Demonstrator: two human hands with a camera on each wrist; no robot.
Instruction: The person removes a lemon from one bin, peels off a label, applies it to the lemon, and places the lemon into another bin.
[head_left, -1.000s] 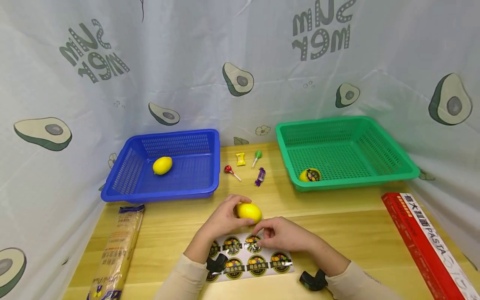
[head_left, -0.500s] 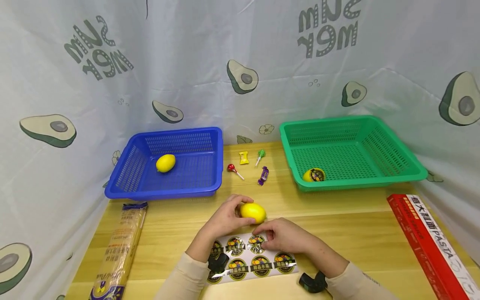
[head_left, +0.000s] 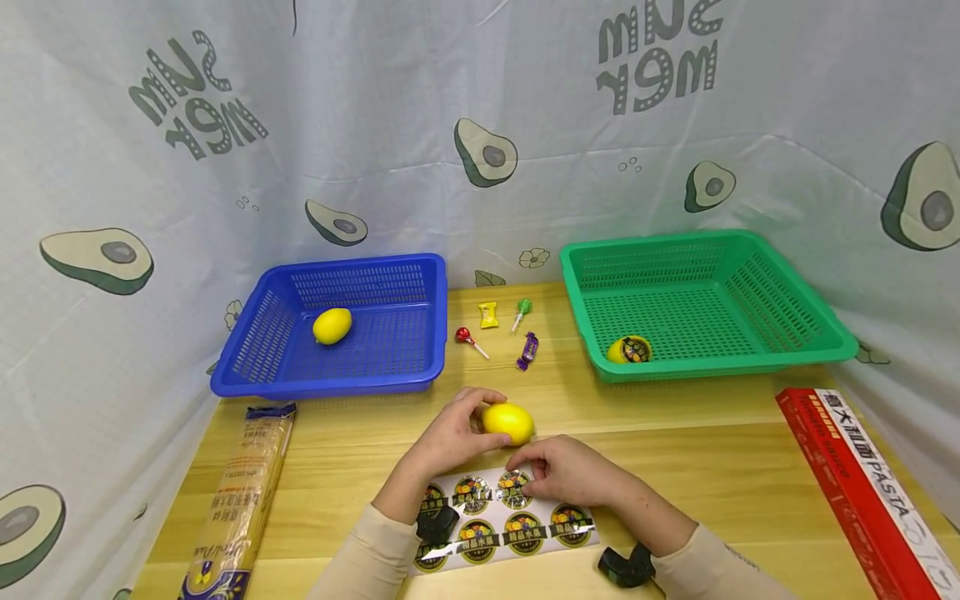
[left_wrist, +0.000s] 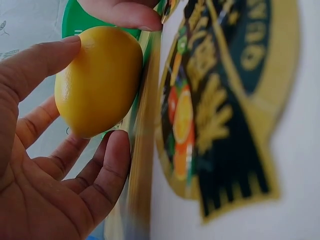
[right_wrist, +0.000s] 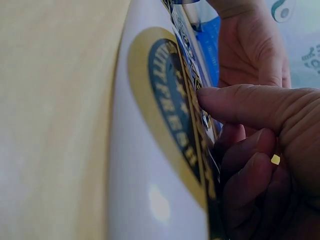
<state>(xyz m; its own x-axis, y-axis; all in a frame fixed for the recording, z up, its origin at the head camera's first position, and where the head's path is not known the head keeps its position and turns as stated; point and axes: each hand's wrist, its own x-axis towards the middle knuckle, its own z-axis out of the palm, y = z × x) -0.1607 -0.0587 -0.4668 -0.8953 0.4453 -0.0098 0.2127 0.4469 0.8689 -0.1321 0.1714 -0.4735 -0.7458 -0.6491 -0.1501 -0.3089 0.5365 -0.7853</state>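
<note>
My left hand holds a yellow lemon on the wooden table, fingers curled round it; the left wrist view shows the lemon between thumb and fingers. Just in front of it lies a white sticker sheet with round black-and-gold labels. My right hand rests on the sheet and picks with curled fingertips at the edge of one sticker. Another lemon lies in the blue basket. A lemon with a sticker on it lies in the green basket.
Several wrapped candies and lollipops lie between the baskets. A clear pasta packet lies at the left, a red pasta box at the right. An avocado-print curtain closes the back and sides.
The head view shifted slightly. Both hands stay in place; the right fingers keep working at the sticker on the sheet.
</note>
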